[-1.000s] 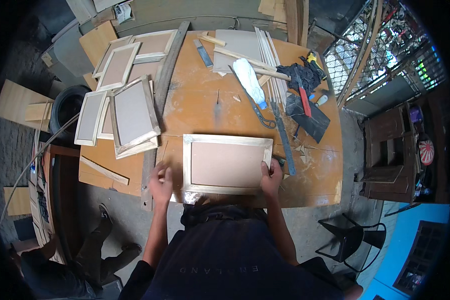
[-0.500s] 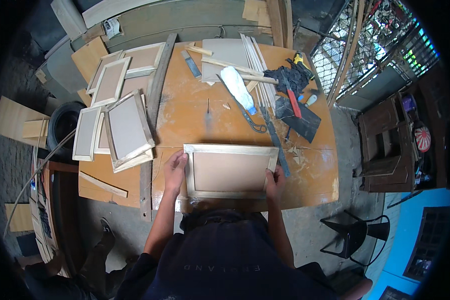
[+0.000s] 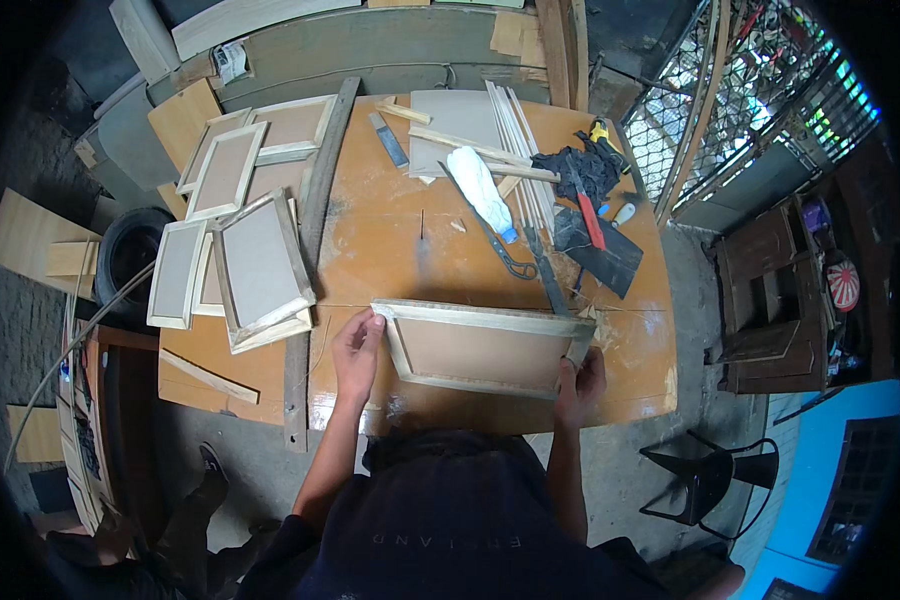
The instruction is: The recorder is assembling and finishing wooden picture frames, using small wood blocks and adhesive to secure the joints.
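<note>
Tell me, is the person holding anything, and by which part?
Yes: the wooden framed panel on the table. The left hand grips its left end, the right hand its lower right corner.

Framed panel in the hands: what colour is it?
Framed panel: pale wood frame, tan-brown centre; head view.

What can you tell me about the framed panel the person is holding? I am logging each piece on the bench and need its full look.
The framed panel is a rectangle: a pale wooden frame with mitred-looking corners around a flat tan board. It looks unfinished. It sits near the front edge of the orange workbench, its long side running left to right, slightly skewed; whether it lies flat or is lifted cannot be told. The left hand has a grip on its left end, the right hand on its lower right corner. Nothing rests on it.
</note>
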{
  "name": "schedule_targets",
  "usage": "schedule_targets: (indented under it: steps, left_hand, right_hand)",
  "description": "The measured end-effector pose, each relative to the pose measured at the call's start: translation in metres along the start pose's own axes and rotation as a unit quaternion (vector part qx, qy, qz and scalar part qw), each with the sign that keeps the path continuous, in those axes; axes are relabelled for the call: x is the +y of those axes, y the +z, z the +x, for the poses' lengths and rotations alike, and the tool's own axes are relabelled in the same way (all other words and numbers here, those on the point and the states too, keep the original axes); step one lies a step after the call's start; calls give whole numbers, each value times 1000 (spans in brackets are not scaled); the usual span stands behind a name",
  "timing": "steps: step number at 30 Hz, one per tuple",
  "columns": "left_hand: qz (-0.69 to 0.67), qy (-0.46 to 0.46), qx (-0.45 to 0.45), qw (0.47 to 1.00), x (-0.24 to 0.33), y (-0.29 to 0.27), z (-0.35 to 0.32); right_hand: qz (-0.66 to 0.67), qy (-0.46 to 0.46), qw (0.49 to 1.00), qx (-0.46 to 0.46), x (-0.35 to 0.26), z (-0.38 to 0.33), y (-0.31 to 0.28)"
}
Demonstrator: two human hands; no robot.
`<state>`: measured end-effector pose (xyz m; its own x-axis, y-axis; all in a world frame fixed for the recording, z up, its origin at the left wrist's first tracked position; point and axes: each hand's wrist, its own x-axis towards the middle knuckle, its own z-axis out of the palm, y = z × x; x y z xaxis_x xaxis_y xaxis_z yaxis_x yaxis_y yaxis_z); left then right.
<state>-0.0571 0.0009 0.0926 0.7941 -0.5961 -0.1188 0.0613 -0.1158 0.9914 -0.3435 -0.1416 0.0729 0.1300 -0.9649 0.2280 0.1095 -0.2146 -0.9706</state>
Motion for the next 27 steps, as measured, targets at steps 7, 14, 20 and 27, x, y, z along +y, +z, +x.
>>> schedule_targets:
  steps: [7, 14, 20, 27]
  left_hand:
    - [1, -6, -4, 1000, 0, -1, 2]
    - [-6, 3, -47, 999, -9, -1, 4]
    - [-32, 28, -72, 996, -17, 7, 7]
    - [14, -91, -183, 979, -67, -14, 1]
  right_hand:
    - [-80, -89, 993, -7, -43, 6, 3]
    - [-173, -176, 969, -18, -63, 11, 4]
    - [-133, -19, 991, 6, -56, 11, 6]
    - [-95, 74, 993, 11, -20, 7, 2]
